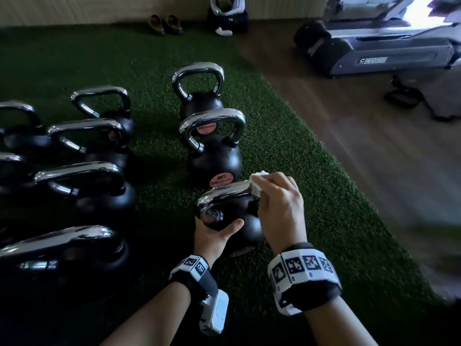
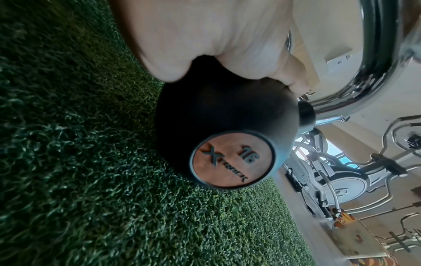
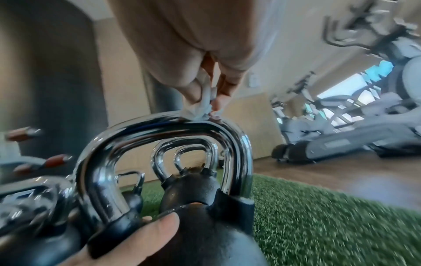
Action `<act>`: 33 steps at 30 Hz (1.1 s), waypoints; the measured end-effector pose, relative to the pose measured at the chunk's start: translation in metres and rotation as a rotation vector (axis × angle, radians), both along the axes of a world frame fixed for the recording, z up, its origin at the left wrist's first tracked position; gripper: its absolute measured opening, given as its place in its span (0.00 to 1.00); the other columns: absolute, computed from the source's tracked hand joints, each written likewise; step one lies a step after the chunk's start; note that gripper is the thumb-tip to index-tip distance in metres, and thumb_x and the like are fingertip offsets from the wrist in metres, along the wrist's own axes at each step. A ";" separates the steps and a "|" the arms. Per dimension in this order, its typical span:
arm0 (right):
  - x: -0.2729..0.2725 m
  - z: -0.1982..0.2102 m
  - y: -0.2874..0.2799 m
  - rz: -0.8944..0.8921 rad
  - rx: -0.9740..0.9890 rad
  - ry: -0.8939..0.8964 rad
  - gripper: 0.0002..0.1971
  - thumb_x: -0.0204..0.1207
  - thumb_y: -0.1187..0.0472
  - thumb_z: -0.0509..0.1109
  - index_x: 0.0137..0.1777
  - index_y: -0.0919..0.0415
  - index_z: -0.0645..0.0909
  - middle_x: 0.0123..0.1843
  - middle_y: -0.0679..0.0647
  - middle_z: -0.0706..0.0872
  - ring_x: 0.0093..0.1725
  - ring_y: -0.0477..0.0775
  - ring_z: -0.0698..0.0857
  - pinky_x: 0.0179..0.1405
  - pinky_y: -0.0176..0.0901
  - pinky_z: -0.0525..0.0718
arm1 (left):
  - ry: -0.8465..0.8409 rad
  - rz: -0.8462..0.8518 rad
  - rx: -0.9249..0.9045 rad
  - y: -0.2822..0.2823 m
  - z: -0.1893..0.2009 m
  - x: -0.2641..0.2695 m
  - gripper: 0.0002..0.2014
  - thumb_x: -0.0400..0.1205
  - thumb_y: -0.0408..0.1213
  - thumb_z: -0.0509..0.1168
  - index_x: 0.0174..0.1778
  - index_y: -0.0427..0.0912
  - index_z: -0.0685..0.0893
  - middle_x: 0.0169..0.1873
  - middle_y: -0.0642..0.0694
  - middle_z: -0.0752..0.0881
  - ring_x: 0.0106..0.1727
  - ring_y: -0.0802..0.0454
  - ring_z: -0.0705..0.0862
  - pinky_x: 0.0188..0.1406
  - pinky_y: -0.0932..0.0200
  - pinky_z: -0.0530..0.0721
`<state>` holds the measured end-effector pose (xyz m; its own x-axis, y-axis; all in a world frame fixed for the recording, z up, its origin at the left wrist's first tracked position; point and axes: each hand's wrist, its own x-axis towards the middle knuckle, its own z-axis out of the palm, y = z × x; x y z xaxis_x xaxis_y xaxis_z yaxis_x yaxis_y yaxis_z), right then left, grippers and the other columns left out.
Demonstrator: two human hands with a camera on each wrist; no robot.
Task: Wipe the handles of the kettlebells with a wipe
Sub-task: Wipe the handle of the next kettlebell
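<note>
Gym room with wood flooring and a treadmill far right, green turf mat (kettlebells lined up on it), left hand gripping the near kettlebell body, right hand pinching a white wipe against its chrome handle.

A: Left hand?
B: Palm cupped against the round black kettlebell body, thumb lying across it.
A: Right hand?
B: Fingers curled downward, pinching a crumpled white wipe; both forearms extended forward.
</note>
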<state>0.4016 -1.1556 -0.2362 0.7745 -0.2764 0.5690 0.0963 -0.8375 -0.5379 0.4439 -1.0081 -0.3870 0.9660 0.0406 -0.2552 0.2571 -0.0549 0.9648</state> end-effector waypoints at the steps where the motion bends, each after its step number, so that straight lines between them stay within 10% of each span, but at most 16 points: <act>1: -0.001 -0.001 0.001 0.024 -0.008 0.002 0.19 0.73 0.78 0.70 0.58 0.60 0.93 0.52 0.53 0.90 0.49 0.60 0.86 0.54 0.49 0.86 | 0.002 -0.008 -0.006 0.000 0.001 0.000 0.49 0.52 0.60 0.91 0.68 0.44 0.84 0.59 0.50 0.92 0.62 0.57 0.91 0.70 0.42 0.86; 8: 0.006 -0.013 -0.028 -0.206 0.316 0.177 0.15 0.77 0.74 0.73 0.59 0.58 0.93 0.49 0.55 0.93 0.46 0.56 0.91 0.46 0.25 0.74 | 0.011 -0.004 -0.045 -0.001 0.015 -0.005 0.53 0.51 0.56 0.90 0.71 0.44 0.79 0.62 0.50 0.90 0.63 0.58 0.89 0.74 0.47 0.84; 14: 0.002 -0.001 -0.024 -0.233 0.521 0.225 0.14 0.79 0.71 0.74 0.60 0.56 0.93 0.53 0.51 0.94 0.47 0.46 0.89 0.59 0.44 0.88 | 0.000 0.017 -0.022 0.000 0.017 -0.005 0.56 0.50 0.62 0.90 0.72 0.43 0.79 0.63 0.49 0.90 0.65 0.57 0.89 0.76 0.42 0.82; 20: 0.008 -0.032 -0.031 -0.337 0.815 0.397 0.12 0.78 0.64 0.75 0.59 0.52 0.93 0.44 0.50 0.95 0.32 0.44 0.85 0.30 0.38 0.82 | 0.014 -0.008 0.036 0.003 0.024 -0.005 0.49 0.50 0.61 0.90 0.65 0.46 0.84 0.57 0.53 0.92 0.60 0.62 0.90 0.74 0.45 0.83; 23: 0.007 -0.044 -0.028 -0.313 0.822 0.448 0.13 0.76 0.63 0.73 0.57 0.53 0.94 0.40 0.50 0.94 0.39 0.51 0.90 0.43 0.47 0.89 | 0.027 -0.018 0.074 0.003 0.027 -0.007 0.52 0.50 0.64 0.90 0.69 0.46 0.83 0.60 0.52 0.92 0.63 0.59 0.89 0.74 0.43 0.83; 27: -0.001 -0.047 -0.028 -0.201 0.971 0.449 0.08 0.77 0.63 0.73 0.49 0.57 0.95 0.34 0.48 0.91 0.33 0.45 0.82 0.35 0.42 0.79 | 0.096 -0.107 0.218 0.009 0.053 -0.012 0.44 0.57 0.60 0.89 0.68 0.51 0.83 0.59 0.55 0.91 0.63 0.56 0.88 0.72 0.53 0.82; 30: -0.022 -0.035 -0.031 -0.070 1.223 0.396 0.09 0.79 0.69 0.72 0.54 0.67 0.93 0.46 0.54 0.94 0.45 0.50 0.89 0.48 0.48 0.87 | 0.190 -0.238 0.459 0.029 0.071 -0.014 0.29 0.68 0.56 0.84 0.63 0.54 0.85 0.53 0.57 0.90 0.56 0.54 0.88 0.66 0.59 0.82; 33: -0.047 -0.031 -0.035 0.034 1.136 0.446 0.14 0.78 0.63 0.79 0.62 0.61 0.91 0.56 0.51 0.95 0.60 0.46 0.91 0.65 0.49 0.87 | 0.336 -0.303 0.290 0.046 0.093 -0.015 0.15 0.78 0.46 0.78 0.56 0.44 0.89 0.41 0.52 0.95 0.42 0.52 0.93 0.59 0.52 0.89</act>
<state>0.3542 -1.1911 -0.2671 0.8567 -0.4190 -0.3008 -0.2714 0.1296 -0.9537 0.4290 -0.9616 -0.2943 0.8124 -0.1128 -0.5722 0.4804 -0.4267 0.7662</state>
